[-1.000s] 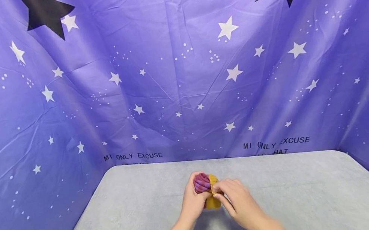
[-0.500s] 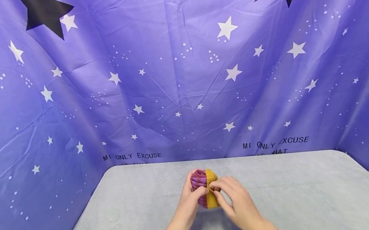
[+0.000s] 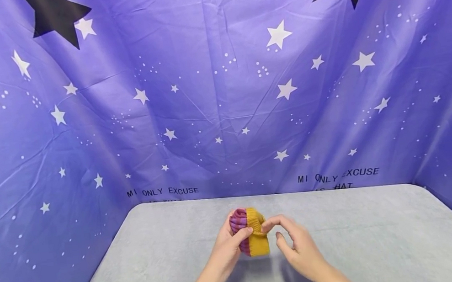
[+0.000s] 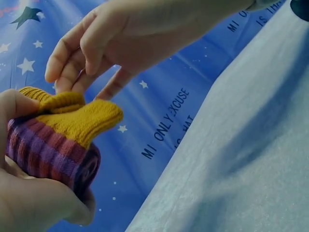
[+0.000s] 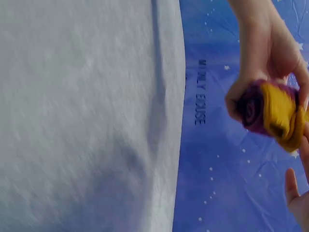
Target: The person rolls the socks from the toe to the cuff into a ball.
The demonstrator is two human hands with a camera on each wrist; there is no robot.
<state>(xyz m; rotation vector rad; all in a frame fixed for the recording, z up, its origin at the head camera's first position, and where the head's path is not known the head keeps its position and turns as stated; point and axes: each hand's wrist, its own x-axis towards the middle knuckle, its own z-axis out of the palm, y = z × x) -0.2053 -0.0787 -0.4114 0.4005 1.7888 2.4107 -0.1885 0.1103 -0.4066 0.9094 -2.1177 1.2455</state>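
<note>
A rolled sock bundle, purple-and-red striped with a mustard-yellow cuff folded over it, is held just above the grey table. My left hand grips the striped side, thumb across the front. In the left wrist view the sock bundle sits in the left hand. My right hand is beside it on the right with fingers loosely curved and spread. Its fingertips touch the top edge of the cuff. The right wrist view shows the sock bundle end-on.
A purple star-printed backdrop encloses the table on the back and both sides. The table's grey felt surface stretches around the hands, with rounded far corners.
The yellow cuff has been drawn further over the striped roll. My right hand has drawn back to the right off the bundle and its fingers have spread; the left hand keeps its grip.
</note>
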